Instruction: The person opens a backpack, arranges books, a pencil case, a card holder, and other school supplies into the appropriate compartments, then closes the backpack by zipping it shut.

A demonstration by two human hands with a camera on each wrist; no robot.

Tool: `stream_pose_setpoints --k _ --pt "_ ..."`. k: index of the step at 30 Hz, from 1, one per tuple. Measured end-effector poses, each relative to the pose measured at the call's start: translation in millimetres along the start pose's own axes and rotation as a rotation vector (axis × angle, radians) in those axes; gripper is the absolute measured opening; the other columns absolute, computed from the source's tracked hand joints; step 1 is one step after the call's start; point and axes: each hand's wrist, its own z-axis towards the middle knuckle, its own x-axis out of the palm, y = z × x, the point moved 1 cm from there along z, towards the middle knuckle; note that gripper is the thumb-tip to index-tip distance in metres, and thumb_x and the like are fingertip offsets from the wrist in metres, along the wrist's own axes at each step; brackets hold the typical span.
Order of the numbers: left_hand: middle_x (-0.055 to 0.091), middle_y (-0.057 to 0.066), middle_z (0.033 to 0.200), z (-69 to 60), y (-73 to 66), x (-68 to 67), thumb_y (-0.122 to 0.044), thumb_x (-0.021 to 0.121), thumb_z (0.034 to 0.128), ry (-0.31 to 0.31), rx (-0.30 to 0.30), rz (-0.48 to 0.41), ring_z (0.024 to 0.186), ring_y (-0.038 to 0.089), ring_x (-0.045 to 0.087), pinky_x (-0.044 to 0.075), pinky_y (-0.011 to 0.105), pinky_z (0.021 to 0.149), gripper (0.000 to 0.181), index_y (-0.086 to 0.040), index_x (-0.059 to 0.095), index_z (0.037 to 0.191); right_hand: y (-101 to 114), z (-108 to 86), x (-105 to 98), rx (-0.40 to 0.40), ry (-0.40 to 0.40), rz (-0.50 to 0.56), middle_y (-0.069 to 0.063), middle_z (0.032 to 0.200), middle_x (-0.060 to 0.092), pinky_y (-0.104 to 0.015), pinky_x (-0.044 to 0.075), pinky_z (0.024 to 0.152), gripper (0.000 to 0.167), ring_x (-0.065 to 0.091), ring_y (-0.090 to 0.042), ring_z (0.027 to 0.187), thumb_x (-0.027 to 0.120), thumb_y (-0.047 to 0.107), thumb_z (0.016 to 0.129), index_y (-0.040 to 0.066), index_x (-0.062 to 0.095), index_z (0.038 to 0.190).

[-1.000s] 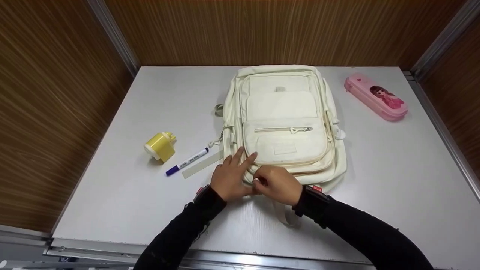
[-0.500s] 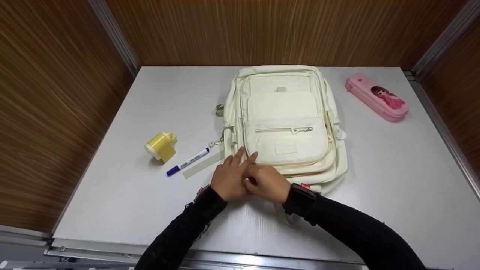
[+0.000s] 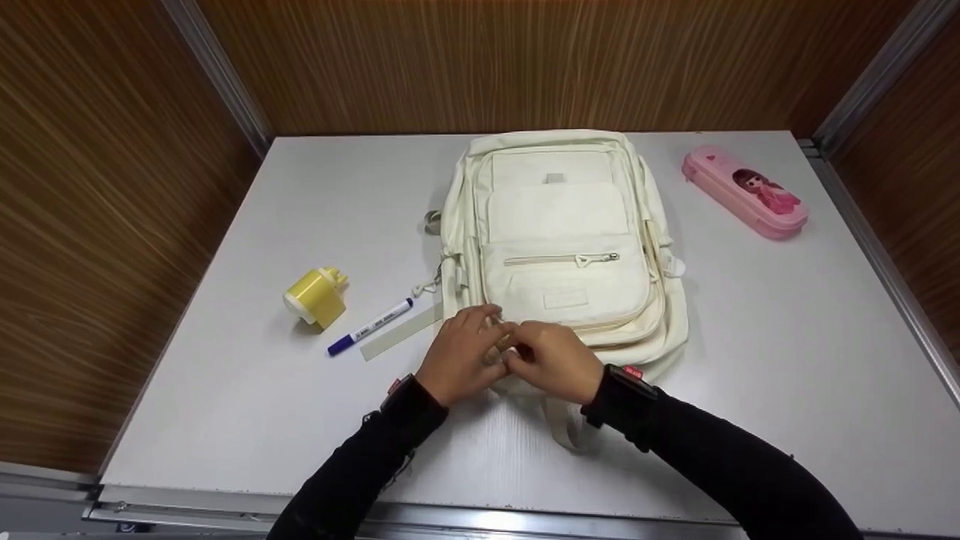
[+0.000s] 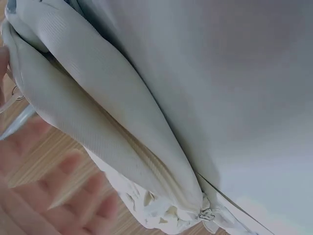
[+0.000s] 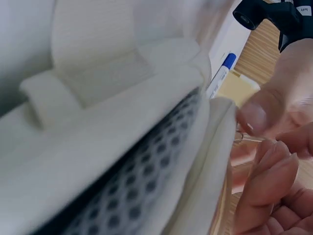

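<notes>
A cream backpack (image 3: 562,210) lies front side up on the table. My right hand (image 3: 559,360) is at its lower left corner; in the right wrist view its thumb and finger pinch a small zipper pull (image 5: 252,138) on a ring. Right beside it is my left hand (image 3: 465,356), fingers loosely spread and blurred in the left wrist view (image 4: 58,196). Its thumb is close to the bag's edge near the ring. Between layers of the bag a gap (image 4: 112,117) shows in the left wrist view; grey mesh (image 5: 142,171) shows in the right wrist view.
Left of the bag lie a blue-capped marker (image 3: 371,326), a pale flat strip (image 3: 401,334) and a yellow object with a white end (image 3: 315,296). A pink pencil case (image 3: 746,191) rests at the back right. Wood-patterned panels (image 3: 525,67) stand round the table.
My right hand moved left against the left hand, then back to the right. The left hand's fingers, spread flat on the bag before, are drawn in. The head view shifted slightly.
</notes>
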Motion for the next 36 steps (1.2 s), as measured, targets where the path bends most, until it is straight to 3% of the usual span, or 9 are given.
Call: stream_pose_setpoints --k 3,6,10,15,21,26,31,36 --pt "0.064 0.004 0.109 2.3 -1.4 0.2 -0.029 0.077 0.0794 -0.101 0.078 -0.019 0.100 0.023 0.060 0.051 0.034 0.086 0.031 -0.019 0.071 0.108 -1.6 -0.7 -3.4 0.025 -0.015 0.012 0.004 0.070 0.058 -0.020 0.041 0.058 0.003 0.048 -0.005 0.063 0.067 0.011 0.085 0.010 0.069 0.084" --pt "0.063 0.001 0.094 4.5 -3.6 0.3 -0.020 0.075 0.0809 -0.135 0.106 -0.036 0.082 0.019 0.056 0.049 0.029 0.073 0.018 -0.016 0.072 0.098 -3.3 -1.8 -6.8 0.033 -0.044 0.019 0.003 0.069 0.057 -0.021 0.042 0.057 0.007 0.049 -0.005 0.063 0.069 0.012 0.086 0.010 0.065 0.080" --pt "0.064 0.000 0.085 5.6 -6.2 -0.3 -0.020 0.072 0.0868 -0.085 0.067 -0.072 0.075 0.016 0.058 0.049 0.028 0.065 0.009 -0.012 0.070 0.090 -8.7 -5.3 -12.7 0.030 -0.068 0.036 0.002 0.072 0.060 -0.021 0.044 0.059 0.007 0.052 -0.006 0.065 0.071 0.012 0.086 0.010 0.066 0.081" --pt "0.067 -0.001 0.084 5.2 -6.0 -2.6 -0.018 0.070 0.0887 -0.033 0.007 -0.140 0.075 0.014 0.062 0.051 0.030 0.067 0.008 -0.011 0.066 0.087 -25.3 -14.6 -25.0 0.009 -0.094 0.010 0.001 0.075 0.060 -0.022 0.047 0.060 0.006 0.054 -0.007 0.067 0.071 0.012 0.086 0.009 0.066 0.086" --pt "0.058 -0.002 0.072 3.6 -2.6 -5.4 -0.017 0.069 0.0887 -0.029 -0.043 -0.162 0.066 0.010 0.049 0.041 0.025 0.060 0.013 -0.012 0.060 0.080 -49.4 -29.9 -41.9 -0.084 -0.136 -0.113 0.001 0.077 0.059 -0.024 0.048 0.062 0.009 0.054 -0.008 0.070 0.075 0.013 0.084 0.009 0.067 0.087" --pt "0.052 -0.003 0.070 3.1 0.8 -7.2 -0.016 0.067 0.0888 -0.015 -0.077 -0.162 0.065 0.009 0.043 0.036 0.023 0.059 0.014 -0.013 0.058 0.079 -58.2 -40.5 -49.5 -0.112 -0.095 -0.147 0.001 0.083 0.061 -0.028 0.048 0.068 0.016 0.054 -0.010 0.075 0.079 0.019 0.081 0.009 0.070 0.088" --pt "0.058 0.000 0.074 2.5 3.8 -8.9 -0.015 0.065 0.0901 0.000 -0.105 -0.180 0.068 0.012 0.050 0.043 0.027 0.062 0.008 -0.011 0.063 0.084 -61.0 -46.2 -47.3 -0.137 -0.048 -0.169 0.000 0.086 0.063 -0.030 0.047 0.070 0.017 0.055 -0.013 0.079 0.081 0.021 0.080 0.009 0.071 0.089" --pt "0.056 0.001 0.073 1.7 7.5 -10.1 -0.011 0.063 0.0904 -0.029 -0.120 -0.170 0.067 0.014 0.049 0.043 0.029 0.061 0.010 -0.009 0.059 0.081 -60.1 -47.7 -44.5 -0.144 -0.038 -0.189 0.000 0.084 0.063 -0.031 0.047 0.070 0.011 0.055 -0.015 0.078 0.078 0.015 0.083 0.008 0.071 0.088"
